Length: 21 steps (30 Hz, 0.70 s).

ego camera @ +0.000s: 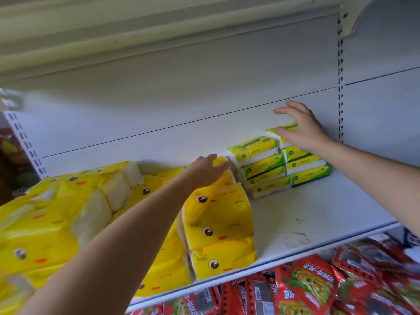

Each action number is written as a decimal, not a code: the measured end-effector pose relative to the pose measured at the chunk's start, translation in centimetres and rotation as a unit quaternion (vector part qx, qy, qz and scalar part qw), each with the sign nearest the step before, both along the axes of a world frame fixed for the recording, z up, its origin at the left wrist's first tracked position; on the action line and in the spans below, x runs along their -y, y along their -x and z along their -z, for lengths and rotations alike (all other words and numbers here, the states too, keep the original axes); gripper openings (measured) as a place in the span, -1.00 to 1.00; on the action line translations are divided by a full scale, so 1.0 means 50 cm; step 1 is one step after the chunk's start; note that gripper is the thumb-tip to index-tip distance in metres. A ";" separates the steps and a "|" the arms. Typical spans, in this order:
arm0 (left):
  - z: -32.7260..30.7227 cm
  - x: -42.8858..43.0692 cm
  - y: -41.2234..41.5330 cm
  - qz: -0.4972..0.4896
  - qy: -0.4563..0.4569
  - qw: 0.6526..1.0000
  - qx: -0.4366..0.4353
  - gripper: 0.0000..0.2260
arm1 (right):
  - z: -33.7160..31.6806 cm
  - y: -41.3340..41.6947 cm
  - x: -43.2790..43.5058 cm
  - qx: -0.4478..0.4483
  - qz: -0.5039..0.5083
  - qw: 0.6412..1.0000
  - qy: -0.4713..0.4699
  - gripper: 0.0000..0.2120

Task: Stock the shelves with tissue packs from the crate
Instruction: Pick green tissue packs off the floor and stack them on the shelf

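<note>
Green-and-yellow tissue packs (263, 164) stand in two stacks at the back of the white shelf (318, 214). My right hand (300, 126) lies with straight, spread fingers on the top pack (278, 130) of the right stack, near the back wall. To the left, large yellow tissue bundles with cartoon faces (218, 223) fill the shelf. My left hand (206, 169) rests flat, fingers extended, on the top of the rightmost yellow bundle, beside the green stacks. The crate is out of view.
A slotted upright (340, 76) runs down the back wall just right of my right hand. Bare shelf lies in front of and right of the green stacks. Red snack bags (313, 285) crowd the shelf below. Another shelf hangs overhead.
</note>
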<state>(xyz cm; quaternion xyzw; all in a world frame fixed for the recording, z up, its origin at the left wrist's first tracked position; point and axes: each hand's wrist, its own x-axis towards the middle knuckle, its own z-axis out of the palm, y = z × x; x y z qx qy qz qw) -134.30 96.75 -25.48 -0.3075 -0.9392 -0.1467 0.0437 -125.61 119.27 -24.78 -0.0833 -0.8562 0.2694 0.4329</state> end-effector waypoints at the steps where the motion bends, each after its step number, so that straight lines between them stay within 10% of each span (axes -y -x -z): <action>1: -0.010 0.015 -0.001 0.003 -0.002 1.000 -0.012 -0.46 | -0.006 0.004 0.029 0.008 -0.012 1.000 -0.012 -0.56; 21: -0.154 0.746 0.116 -0.121 -0.069 0.985 -0.101 -0.55 | -0.123 0.147 0.850 0.129 -0.249 0.930 -0.238 -0.61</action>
